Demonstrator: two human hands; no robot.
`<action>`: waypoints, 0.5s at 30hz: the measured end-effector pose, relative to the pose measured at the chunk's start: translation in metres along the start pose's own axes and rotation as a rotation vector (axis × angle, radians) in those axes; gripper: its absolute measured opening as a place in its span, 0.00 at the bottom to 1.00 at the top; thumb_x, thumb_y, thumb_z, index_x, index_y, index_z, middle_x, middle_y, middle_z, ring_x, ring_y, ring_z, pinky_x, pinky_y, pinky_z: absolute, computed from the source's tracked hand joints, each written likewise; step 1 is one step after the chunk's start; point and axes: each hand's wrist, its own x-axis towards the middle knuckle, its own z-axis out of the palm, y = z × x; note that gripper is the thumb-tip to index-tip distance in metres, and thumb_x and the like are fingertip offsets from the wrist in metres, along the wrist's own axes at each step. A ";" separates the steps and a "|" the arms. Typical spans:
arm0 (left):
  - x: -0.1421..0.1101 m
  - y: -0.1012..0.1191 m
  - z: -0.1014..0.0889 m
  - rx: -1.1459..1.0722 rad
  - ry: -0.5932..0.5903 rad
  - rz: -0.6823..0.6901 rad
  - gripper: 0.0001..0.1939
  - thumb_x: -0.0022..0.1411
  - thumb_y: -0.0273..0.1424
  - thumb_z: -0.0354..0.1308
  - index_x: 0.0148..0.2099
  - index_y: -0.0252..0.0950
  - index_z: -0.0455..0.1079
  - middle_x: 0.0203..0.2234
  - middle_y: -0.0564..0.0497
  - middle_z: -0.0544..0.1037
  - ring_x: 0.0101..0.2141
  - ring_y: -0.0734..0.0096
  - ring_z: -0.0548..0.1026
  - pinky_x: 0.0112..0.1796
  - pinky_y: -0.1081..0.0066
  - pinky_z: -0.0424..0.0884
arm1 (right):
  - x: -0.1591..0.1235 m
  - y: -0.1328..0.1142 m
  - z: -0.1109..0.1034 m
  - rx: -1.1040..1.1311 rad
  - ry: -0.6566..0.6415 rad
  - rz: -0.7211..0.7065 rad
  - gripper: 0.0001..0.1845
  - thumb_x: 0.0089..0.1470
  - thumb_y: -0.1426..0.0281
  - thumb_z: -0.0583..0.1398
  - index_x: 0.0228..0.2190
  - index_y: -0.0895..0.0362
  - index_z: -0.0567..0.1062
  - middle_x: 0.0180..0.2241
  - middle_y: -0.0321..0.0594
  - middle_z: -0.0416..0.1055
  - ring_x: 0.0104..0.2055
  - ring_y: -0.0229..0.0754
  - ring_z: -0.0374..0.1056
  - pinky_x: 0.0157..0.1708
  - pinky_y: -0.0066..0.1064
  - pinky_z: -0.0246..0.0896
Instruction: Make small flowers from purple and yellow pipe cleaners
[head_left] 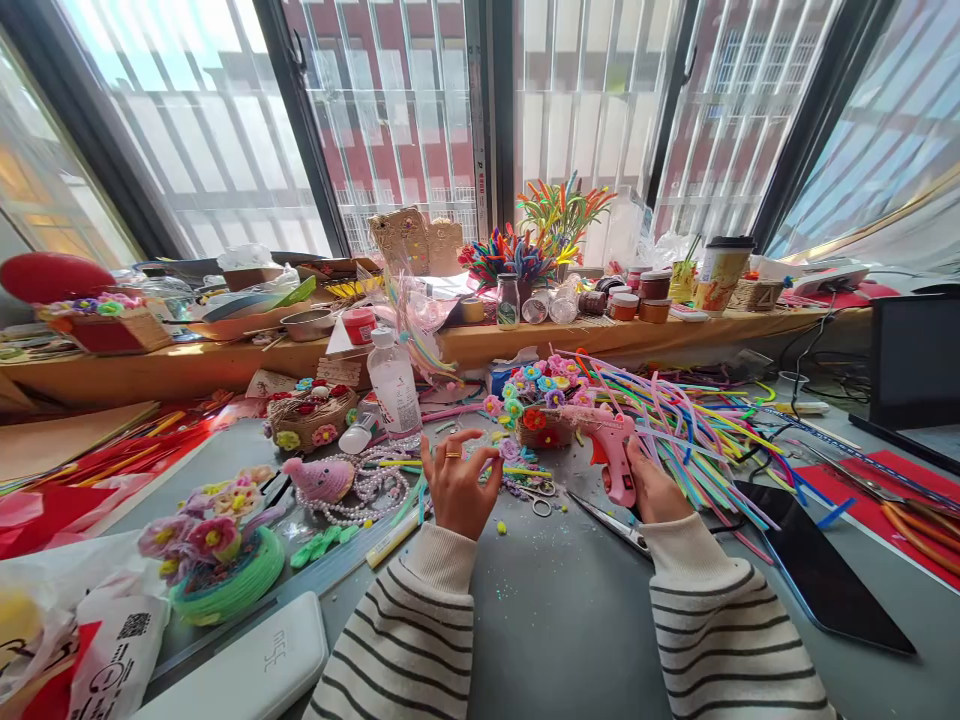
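Observation:
My right hand (660,485) is wrapped around the handle of a pink hot glue gun (613,445), its nozzle pointing left. Left of it, my left hand (461,485) pinches a small purple flower (510,450) between thumb and forefinger, with the other fingers raised. Just behind the nozzle stands a woven basket (546,430) with pink, blue, green and orange fuzzy flowers along its top. Small scissors (541,503) lie under the flower, partly covered by beads and trimmings. Larger scissors (607,520) lie on the table below the glue gun.
A bundle of pipe cleaners (697,440) spreads right of the basket. A dark phone or tablet (825,570) lies at right, a white power bank (247,660) at front left. A plastic bottle (394,390), pearl strings (386,485) and a green flower pot (232,575) stand or lie leftward.

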 end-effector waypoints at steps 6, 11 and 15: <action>0.000 -0.002 0.000 0.000 0.012 0.002 0.05 0.47 0.33 0.53 0.24 0.40 0.69 0.33 0.51 0.70 0.37 0.66 0.66 0.48 0.54 0.42 | 0.001 -0.003 -0.001 0.245 -0.178 0.198 0.18 0.45 0.57 0.48 0.30 0.58 0.66 0.15 0.36 0.62 0.15 0.38 0.59 0.14 0.29 0.54; 0.000 -0.001 0.000 -0.004 0.023 -0.003 0.04 0.47 0.33 0.54 0.24 0.41 0.69 0.33 0.51 0.70 0.36 0.66 0.66 0.48 0.54 0.41 | 0.000 -0.004 -0.003 0.270 -0.226 0.218 0.21 0.36 0.53 0.54 0.25 0.58 0.64 0.13 0.31 0.59 0.14 0.34 0.55 0.13 0.25 0.51; -0.001 0.000 -0.001 -0.006 0.038 -0.013 0.05 0.47 0.33 0.54 0.24 0.41 0.69 0.33 0.51 0.70 0.36 0.67 0.66 0.49 0.54 0.41 | -0.003 -0.006 0.002 0.182 -0.166 0.215 0.23 0.34 0.50 0.54 0.23 0.59 0.65 0.11 0.30 0.57 0.11 0.31 0.51 0.10 0.24 0.44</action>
